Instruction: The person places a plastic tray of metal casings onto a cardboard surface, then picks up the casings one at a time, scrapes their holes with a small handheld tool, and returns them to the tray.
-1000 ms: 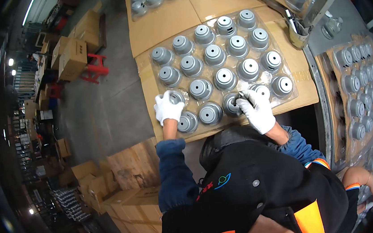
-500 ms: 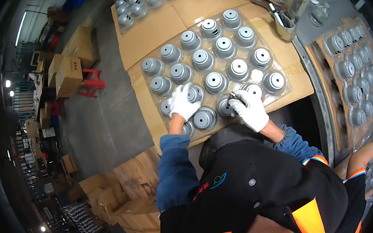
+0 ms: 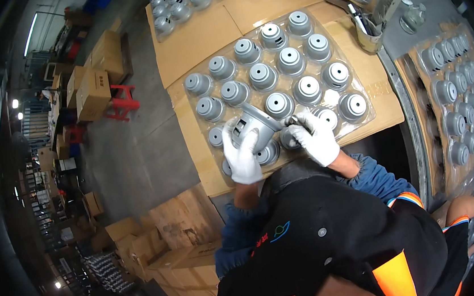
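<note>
My left hand [image 3: 242, 158], in a white glove, grips a grey cup-shaped metal housing [image 3: 261, 128], lifted and tilted above the others. Slots show in its side, and its wide rim faces my right hand. Also gloved, my right hand [image 3: 317, 140] is closed with fingertips pinched near that rim; a small dark thing shows at them, too small to name. Below both hands lies a clear plastic tray [image 3: 372, 113] with rows of similar grey housings [image 3: 279, 105], standing with their narrow ends up. My hands partly cover the nearest row.
Cardboard [image 3: 199, 54] lies under the tray. A holder with pens [image 3: 371, 41] and a clear bottle [image 3: 411, 17] stand at upper right. More housings [image 3: 455, 122] fill a tray on the right, near another person's forearm [image 3: 464, 206]. A red stool [image 3: 124, 99] and boxes [image 3: 93, 93] stand left.
My left hand has taken hold of a housing, raised it from the tray and turned it toward my right hand. My right hand stays nearly in place. Another person's hands at the top have left view.
</note>
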`<state>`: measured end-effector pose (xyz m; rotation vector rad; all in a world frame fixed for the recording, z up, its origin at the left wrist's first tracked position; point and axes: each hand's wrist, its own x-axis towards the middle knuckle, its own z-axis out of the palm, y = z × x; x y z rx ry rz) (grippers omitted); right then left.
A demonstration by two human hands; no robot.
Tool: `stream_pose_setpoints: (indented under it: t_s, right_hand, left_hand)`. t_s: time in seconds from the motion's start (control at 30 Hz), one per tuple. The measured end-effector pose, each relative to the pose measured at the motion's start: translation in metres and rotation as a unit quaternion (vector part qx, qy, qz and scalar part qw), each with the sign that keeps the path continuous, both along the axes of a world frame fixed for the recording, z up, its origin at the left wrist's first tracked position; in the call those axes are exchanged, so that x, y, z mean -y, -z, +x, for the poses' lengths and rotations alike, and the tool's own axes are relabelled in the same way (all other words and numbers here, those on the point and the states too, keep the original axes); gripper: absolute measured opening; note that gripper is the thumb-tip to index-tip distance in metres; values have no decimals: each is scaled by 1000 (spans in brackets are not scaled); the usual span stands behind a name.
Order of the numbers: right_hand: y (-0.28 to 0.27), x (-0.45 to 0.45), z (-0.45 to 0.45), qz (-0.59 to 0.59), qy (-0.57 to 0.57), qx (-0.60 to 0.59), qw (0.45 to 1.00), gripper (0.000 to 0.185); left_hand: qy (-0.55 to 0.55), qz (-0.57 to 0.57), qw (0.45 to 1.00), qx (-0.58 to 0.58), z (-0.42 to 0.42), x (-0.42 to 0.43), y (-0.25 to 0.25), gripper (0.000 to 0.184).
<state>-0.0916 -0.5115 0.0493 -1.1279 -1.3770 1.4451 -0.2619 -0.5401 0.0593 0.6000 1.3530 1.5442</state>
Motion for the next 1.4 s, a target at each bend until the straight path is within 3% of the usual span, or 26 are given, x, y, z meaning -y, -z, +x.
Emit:
stream_pose_setpoints:
  t_s: [0.2, 0.57, 0.87, 0.9, 0.97, 1.03, 1.07, 1.13, 1.2, 1.27, 1.33, 1.4]
  right_hand:
    - [-6, 1, 4, -73, -4, -120, 990, 18]
    - [-21, -5, 22, -92, -1, -90, 992, 19]
    - [-13, -8, 28, -65, 13, -89, 994, 16]
    - [-12, -10, 28, -48, 29, -84, 995, 16]
    - [-7, -15, 35, -54, 46, -59, 996, 17]
    - [0, -17, 41, -60, 74, -49, 994, 20]
    - [5, -18, 44, -60, 73, -49, 994, 20]
    - [12, -18, 51, -91, 68, -43, 993, 21]
    - [15, -17, 54, -83, 65, -50, 993, 20]
    - [19, -16, 58, -92, 54, -29, 994, 20]
    - [18, -17, 59, -89, 58, -36, 994, 19]
    - [18, -19, 62, -81, 57, -32, 995, 18]
  left_hand:
    - [49, -31, 996, 70, 34, 11, -37, 51]
    - [52, -19, 994, 97, 52, 15, -36, 56]
    - [26, 16, 999, 41, 52, 12, -16, 60]
    - [17, 17, 998, -62, 39, 8, -6, 58]
    - [-27, 10, 958, -284, 19, -4, 4, 56]
    - [-57, -67, 865, -495, -14, -20, 26, 61]
    - [-58, -68, 865, -494, -25, -26, 36, 61]
    - [54, -200, 780, -590, -32, -39, 45, 65]
    - [139, -273, 733, -608, -35, -48, 62, 63]
    - [187, -300, 690, -632, -35, -54, 87, 65]
    - [213, -315, 698, -607, -34, -67, 92, 72]
    - [227, -259, 628, -698, -35, -76, 93, 79]
